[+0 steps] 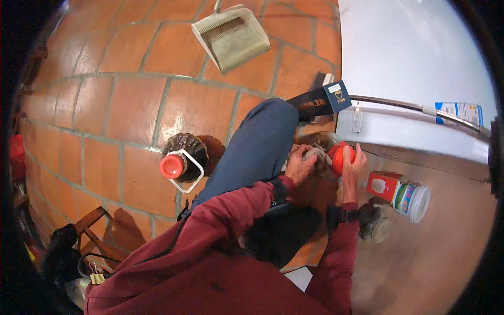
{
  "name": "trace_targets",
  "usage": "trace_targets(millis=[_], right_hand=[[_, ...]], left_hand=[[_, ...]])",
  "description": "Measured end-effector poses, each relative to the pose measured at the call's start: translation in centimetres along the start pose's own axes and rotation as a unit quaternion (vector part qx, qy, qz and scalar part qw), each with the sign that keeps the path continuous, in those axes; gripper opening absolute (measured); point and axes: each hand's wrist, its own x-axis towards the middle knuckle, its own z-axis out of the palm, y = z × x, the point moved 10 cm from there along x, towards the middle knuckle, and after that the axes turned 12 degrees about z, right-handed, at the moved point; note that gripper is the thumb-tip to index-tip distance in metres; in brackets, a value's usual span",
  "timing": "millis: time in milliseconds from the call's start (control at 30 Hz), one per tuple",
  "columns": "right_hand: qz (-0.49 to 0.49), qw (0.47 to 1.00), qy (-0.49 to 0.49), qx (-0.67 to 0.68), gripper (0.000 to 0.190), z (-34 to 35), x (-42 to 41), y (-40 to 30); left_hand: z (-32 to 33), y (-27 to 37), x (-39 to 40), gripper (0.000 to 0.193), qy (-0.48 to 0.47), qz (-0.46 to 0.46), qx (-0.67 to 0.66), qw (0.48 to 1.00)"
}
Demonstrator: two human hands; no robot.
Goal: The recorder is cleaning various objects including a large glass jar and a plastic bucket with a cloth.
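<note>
My left hand (298, 165) grips a crumpled pale grey cloth (318, 152) just past my bent knee. My right hand (352, 167) holds a rounded, shiny red object (338, 158), with the thumb laid along its side. The cloth is close beside the red object, at its left; I cannot tell whether they touch. What the red object is does not show clearly, since fingers cover part of it. Behind both hands lies a blurred, clear plastic-like thing (321, 138), partly hidden.
A large dark jug (189, 143) with a red cap stands left of my leg. A dustpan (242, 47) lies ahead on the tiles. Dark boxes (315, 104) lean near a white appliance (409, 47) crossed by a metal pole (397, 103). At right are a red box (381, 186) and white tub (419, 202).
</note>
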Motion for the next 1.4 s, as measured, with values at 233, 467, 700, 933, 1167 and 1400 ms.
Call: trace_targets(millis=[233,467,700,933,1167,1400], right_hand=[[0.020,0.985,-0.162,-0.061,0.079,1.3,-0.8,-2.3],[0.133,0.944,-0.247,0.175,0.050,1.7,-0.7,-1.6],[0.156,0.936,-0.218,0.230,0.040,2.3,-1.0,-0.8],[0.158,0.934,-0.219,0.234,0.037,2.5,-1.0,-0.7],[0.126,0.960,-0.155,0.195,0.032,2.1,-0.7,-0.6],[0.101,0.980,-0.109,0.133,0.031,1.5,-0.6,-1.0]], left_hand=[[3.5,-7.1,0.1,0.035,0.080,-0.150,-0.276,0.946],[5.5,-11.1,-0.2,0.036,0.135,-0.173,-0.313,0.924],[5.4,-5.9,-0.5,0.043,0.110,-0.076,-0.216,0.967],[5.9,-2.8,-0.9,0.034,0.001,-0.023,-0.163,0.986],[6.2,0.3,-2.0,0.036,0.003,0.113,-0.062,0.992],[6.8,0.8,-0.5,0.042,-0.092,0.100,0.002,0.991]])
